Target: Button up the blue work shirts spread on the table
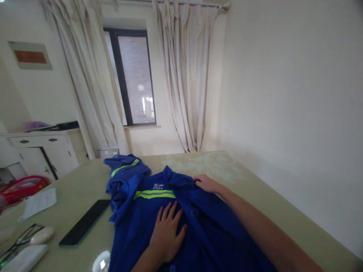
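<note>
A dark blue work jacket [141, 223] lies spread on the table in front of me, with a yellow-green reflective stripe and small white lettering across its chest. My left hand [168, 236] rests flat on the jacket's front just below the stripe, fingers spread. At the jacket's upper right, near the collar, my right hand [206, 184] has its fingers closed on the edge of the fabric. Beyond the left shoulder sits a bunched blue garment [129, 172] with a similar stripe; whether it is a sleeve or a separate piece I cannot tell.
The pale green table [244, 170] meets a white wall on the right. Left of the jacket lie a black phone [85, 223], eyeglasses [27, 236], a white case [24, 258] and a white sheet [39, 203]. A red basket [24, 189] and white cabinet [42, 147] stand farther left.
</note>
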`<control>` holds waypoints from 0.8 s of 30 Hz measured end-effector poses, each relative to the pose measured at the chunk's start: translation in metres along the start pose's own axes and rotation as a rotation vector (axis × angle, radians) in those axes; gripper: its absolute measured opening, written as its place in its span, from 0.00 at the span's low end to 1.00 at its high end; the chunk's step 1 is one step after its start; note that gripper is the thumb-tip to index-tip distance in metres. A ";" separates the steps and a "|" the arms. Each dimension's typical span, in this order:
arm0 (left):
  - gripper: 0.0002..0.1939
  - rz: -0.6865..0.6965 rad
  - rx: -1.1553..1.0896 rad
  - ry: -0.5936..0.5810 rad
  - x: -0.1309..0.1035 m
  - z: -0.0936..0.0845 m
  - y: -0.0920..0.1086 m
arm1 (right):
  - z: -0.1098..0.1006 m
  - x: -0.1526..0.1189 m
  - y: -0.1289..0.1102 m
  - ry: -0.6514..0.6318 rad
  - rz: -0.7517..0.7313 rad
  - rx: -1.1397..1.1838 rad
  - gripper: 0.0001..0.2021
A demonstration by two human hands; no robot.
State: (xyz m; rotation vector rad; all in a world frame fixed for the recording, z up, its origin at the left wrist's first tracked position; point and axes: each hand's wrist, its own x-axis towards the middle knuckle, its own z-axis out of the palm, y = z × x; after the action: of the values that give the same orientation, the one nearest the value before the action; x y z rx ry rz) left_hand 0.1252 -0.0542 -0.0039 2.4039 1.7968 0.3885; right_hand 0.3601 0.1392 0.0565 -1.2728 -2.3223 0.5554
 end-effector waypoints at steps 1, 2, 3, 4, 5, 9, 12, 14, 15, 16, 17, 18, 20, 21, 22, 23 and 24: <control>0.31 -0.007 0.005 0.012 0.002 0.001 0.000 | -0.013 0.003 0.005 0.058 0.034 0.012 0.16; 0.31 -0.018 0.011 0.026 0.005 0.003 0.000 | -0.027 0.005 0.012 0.125 0.078 0.018 0.19; 0.31 -0.032 0.016 0.040 0.008 0.004 0.001 | -0.041 0.005 0.020 0.193 0.133 0.015 0.21; 0.32 -0.046 0.022 0.050 0.011 0.005 0.002 | -0.054 0.004 0.028 0.252 0.191 0.007 0.21; 0.32 -0.059 0.026 0.053 0.014 0.006 0.004 | -0.063 0.001 0.036 0.296 0.248 -0.003 0.21; 0.32 -0.102 0.053 0.033 0.033 0.005 0.008 | -0.065 -0.019 0.052 0.368 0.388 -0.039 0.20; 0.32 -0.125 0.076 0.034 0.051 0.005 0.004 | -0.045 -0.044 0.039 0.352 0.350 -0.043 0.20; 0.32 -0.136 0.084 0.032 0.064 0.007 -0.002 | -0.032 -0.071 0.021 0.318 0.264 -0.043 0.20; 0.32 -0.139 0.088 0.027 0.070 0.007 -0.005 | -0.027 -0.086 0.010 0.296 0.215 -0.046 0.21; 0.32 -0.138 0.090 0.023 0.077 0.008 -0.009 | -0.022 -0.103 0.000 0.262 0.150 -0.058 0.22; 0.32 -0.135 0.091 0.021 0.084 0.008 -0.013 | -0.017 -0.120 -0.009 0.230 0.117 -0.078 0.24; 0.32 -0.127 0.092 0.024 0.090 0.008 -0.017 | -0.012 -0.137 -0.016 0.200 0.118 -0.105 0.27; 0.31 -0.105 0.091 0.040 0.103 0.007 -0.023 | 0.001 -0.165 -0.023 0.140 0.158 -0.155 0.32; 0.30 -0.094 0.090 0.051 0.108 0.006 -0.026 | 0.008 -0.176 -0.022 0.107 0.182 -0.174 0.33; 0.29 -0.084 0.089 0.061 0.113 0.004 -0.028 | 0.015 -0.182 -0.019 0.080 0.200 -0.189 0.34; 0.27 -0.074 0.088 0.070 0.116 0.002 -0.029 | 0.022 -0.185 -0.014 0.060 0.212 -0.204 0.33; 0.26 -0.064 0.088 0.078 0.119 0.000 -0.030 | 0.027 -0.185 -0.007 0.049 0.218 -0.219 0.32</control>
State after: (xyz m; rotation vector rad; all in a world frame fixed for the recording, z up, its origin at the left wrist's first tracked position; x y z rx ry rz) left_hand 0.1294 0.0684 0.0051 2.4135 1.9576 0.4093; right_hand 0.4299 -0.0263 0.0050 -1.6358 -2.2665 0.3397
